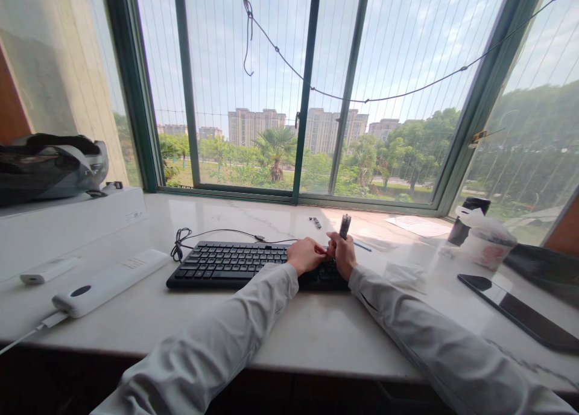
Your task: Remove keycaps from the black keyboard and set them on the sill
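A black keyboard [226, 264] lies on the pale marble sill, its cable coiled at the back left. Both of my hands are over its right end. My right hand [342, 255] is closed around a small dark cylindrical tool [345, 224] that stands upright above my fist. My left hand [306, 255] rests curled on the keys, fingertips touching my right hand; what its fingers pinch is hidden. Both arms wear pale long sleeves.
A white power bank [108, 281] with a cable and a smaller white device [47, 269] lie at left. A white box [67, 222] carries a dark helmet-like object [49, 167]. At right: a phone [515, 309], a white cup [486, 243], papers [418, 226], a pen [362, 246].
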A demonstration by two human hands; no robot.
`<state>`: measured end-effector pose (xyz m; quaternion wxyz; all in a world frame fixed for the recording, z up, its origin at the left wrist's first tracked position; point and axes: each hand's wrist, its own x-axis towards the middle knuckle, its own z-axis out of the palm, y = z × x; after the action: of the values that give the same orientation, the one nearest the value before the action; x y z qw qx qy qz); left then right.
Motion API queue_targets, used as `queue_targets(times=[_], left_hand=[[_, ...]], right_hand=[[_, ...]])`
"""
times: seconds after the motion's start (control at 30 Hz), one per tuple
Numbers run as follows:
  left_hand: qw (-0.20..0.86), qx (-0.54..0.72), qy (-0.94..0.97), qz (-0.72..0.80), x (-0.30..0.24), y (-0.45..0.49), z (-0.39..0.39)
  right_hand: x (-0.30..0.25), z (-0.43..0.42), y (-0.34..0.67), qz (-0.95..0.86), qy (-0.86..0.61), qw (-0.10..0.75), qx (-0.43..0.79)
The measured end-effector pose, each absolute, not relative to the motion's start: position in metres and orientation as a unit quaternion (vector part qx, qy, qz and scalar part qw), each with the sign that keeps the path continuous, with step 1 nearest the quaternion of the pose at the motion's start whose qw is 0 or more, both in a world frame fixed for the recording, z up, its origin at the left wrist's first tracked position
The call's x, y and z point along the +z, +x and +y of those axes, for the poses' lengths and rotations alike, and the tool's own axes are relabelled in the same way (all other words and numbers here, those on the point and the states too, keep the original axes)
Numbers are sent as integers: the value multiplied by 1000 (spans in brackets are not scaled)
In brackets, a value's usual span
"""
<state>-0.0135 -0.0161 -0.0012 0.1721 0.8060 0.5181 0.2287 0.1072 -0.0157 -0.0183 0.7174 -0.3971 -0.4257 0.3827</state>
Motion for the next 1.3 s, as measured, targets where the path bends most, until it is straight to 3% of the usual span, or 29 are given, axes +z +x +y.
queue_targets(times=[0.43,0.6,0.73,1.03,1.3], left_hand=[[193,219,811,507,-3,-14,-14],[210,229,805,506,-3,-15,-11],[244,278,791,487,-2,-17,-6],[308,429,739,419,1,-24,2],[219,466,763,391,4,-27,1]], right_hand=[[-21,-18,106,-471,-400,703,353],[-11,-18,109,-411,-343,734,419],[4,-16,127,-424,-325,755,379],[0,-6,156,-602,-519,536,284],[-5,-3,154,-656,-544,472,224]])
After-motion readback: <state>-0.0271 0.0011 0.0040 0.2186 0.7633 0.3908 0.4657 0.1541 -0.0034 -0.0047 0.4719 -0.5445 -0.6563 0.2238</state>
